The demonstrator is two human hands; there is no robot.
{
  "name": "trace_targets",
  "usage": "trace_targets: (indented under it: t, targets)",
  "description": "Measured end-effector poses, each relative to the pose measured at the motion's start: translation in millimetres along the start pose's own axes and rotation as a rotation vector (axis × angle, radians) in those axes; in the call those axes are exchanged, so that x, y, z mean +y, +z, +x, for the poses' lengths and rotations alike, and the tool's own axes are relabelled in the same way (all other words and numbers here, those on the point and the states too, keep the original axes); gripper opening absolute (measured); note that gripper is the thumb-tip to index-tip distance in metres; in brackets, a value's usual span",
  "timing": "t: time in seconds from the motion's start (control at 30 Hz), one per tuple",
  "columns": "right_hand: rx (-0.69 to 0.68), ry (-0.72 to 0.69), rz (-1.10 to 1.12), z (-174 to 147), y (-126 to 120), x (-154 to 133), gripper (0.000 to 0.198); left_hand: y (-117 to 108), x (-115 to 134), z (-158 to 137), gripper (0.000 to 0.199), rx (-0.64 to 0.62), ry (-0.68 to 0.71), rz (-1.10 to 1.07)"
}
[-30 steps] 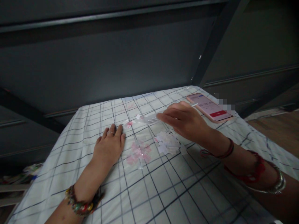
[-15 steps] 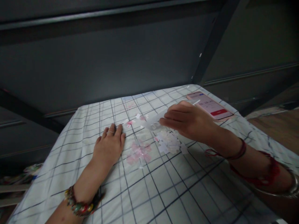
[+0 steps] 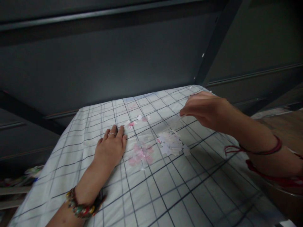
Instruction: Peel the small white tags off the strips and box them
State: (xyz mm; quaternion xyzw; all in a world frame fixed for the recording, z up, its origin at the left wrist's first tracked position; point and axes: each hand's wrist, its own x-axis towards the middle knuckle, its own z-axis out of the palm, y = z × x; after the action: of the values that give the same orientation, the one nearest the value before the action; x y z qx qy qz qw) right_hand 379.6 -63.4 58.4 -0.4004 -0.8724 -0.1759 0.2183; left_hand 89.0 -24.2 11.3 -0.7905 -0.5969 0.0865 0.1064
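Observation:
My left hand (image 3: 110,146) lies flat on the checked cloth (image 3: 151,192), fingers stretched out, a ring on one of them. Just right of it is a cluster of pink translucent pieces (image 3: 140,155). My right hand (image 3: 205,108) is raised over the right side of the cloth, its fingers pinched together. From under them a thin, translucent whitish strip (image 3: 175,121) slants down to the left, blurred; its exact kind is unclear. Below that strip sits a small heap of white paper-like pieces (image 3: 171,143). A pink-and-white piece (image 3: 130,125) lies beyond my left fingertips.
The cloth covers a raised surface that meets a dark grey panel (image 3: 123,60) at the back. A white scrap (image 3: 140,117) is near the middle. Wooden floor (image 3: 284,126) shows at right, and cluttered items (image 3: 33,171) stand low at left.
My right hand has moved right and slightly away with the translucent strip, off the heap. It now covers the phone seen before. My left hand has stayed put.

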Motion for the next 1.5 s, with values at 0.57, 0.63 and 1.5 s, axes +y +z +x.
trace_targets:
  t: [0.57, 0.63, 1.5]
  targets:
    - [0.105, 0.141, -0.247, 1, 14, -4, 0.033, -2, 1, -3, 0.049, 0.0, -0.003, -0.008]
    - [0.082, 0.132, -0.3, 5, 20, -9, 0.035, -5, 3, -3, 0.049, -0.016, -0.007, -0.002]
    - [-0.001, 0.054, -0.174, -1, 2, -2, 0.029, -5, 0, -1, 0.048, -0.055, -0.018, -0.001]
